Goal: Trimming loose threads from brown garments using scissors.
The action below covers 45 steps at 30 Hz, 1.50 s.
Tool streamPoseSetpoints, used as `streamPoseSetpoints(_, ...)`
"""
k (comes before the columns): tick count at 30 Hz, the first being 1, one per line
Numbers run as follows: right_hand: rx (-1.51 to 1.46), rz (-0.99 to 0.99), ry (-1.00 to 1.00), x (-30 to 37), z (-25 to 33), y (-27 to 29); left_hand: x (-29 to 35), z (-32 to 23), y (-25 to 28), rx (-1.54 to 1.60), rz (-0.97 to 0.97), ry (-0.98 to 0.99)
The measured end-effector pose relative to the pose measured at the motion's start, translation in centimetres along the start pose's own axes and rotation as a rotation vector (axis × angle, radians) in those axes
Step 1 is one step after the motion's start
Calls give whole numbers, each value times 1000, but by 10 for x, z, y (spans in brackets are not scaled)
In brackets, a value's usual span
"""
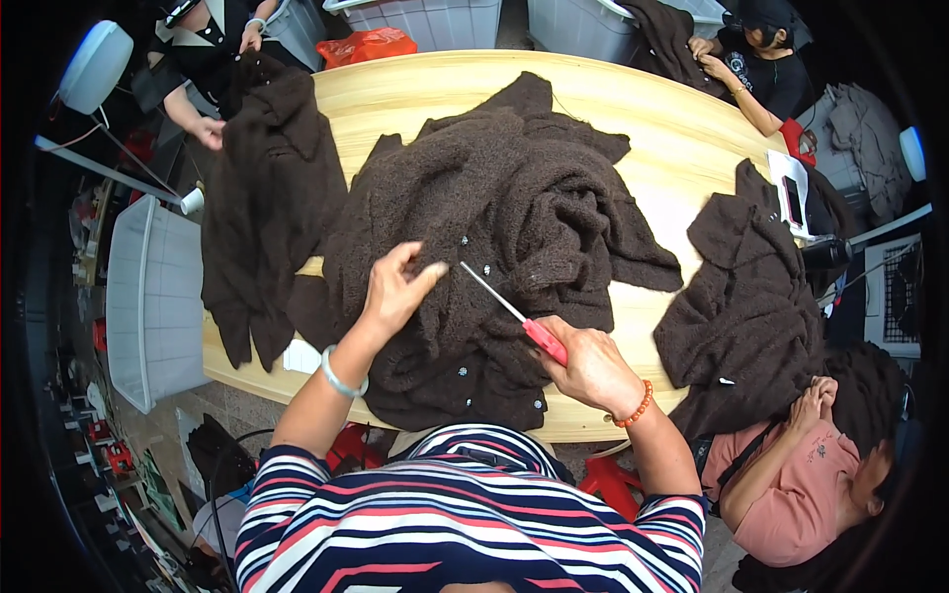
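A dark brown knitted cardigan [425, 188] lies bunched in front of me on the table, with several small shiny buttons [463, 372] on it. My left hand [400, 287] is over its left part, thumb and fingers apart, with nothing visible between them. In my right hand [596, 371] is a red-handled tool [547, 342] with a long, thin metal shaft. Its tip points up and left, near two of the buttons and a short way from my left hand. The exact kind of tool cannot be made out.
The light wooden table [415, 81] also bears dark knits at left [272, 188] and right [746, 296]. Three other people handle dark knitwear around it. Grey plastic bins [158, 306] stand beyond its edges. A phone [793, 201] lies in a white tray at right.
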State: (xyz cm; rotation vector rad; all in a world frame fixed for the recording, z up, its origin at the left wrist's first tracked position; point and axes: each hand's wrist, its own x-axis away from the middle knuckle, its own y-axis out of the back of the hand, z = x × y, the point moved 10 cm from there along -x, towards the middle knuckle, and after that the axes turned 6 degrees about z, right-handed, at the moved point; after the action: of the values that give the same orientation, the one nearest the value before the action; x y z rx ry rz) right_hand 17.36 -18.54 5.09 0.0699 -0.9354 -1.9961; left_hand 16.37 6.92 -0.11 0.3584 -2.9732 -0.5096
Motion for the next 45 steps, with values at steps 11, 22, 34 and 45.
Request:
streamPoseSetpoints(11, 157, 230, 55, 20, 28, -43, 39, 60, -8, 539, 35, 155)
streamPoseSetpoints(22, 104, 101, 24, 17, 31, -37, 62, 56, -21, 749, 77, 253)
streamPoseSetpoints(34, 24, -146, -113, 27, -23, -6, 76, 87, 332, 577, -836, -118)
streamPoseSetpoints(45, 19, -52, -259, 34, -47, -23, 53, -42, 75, -147, -334, -107)
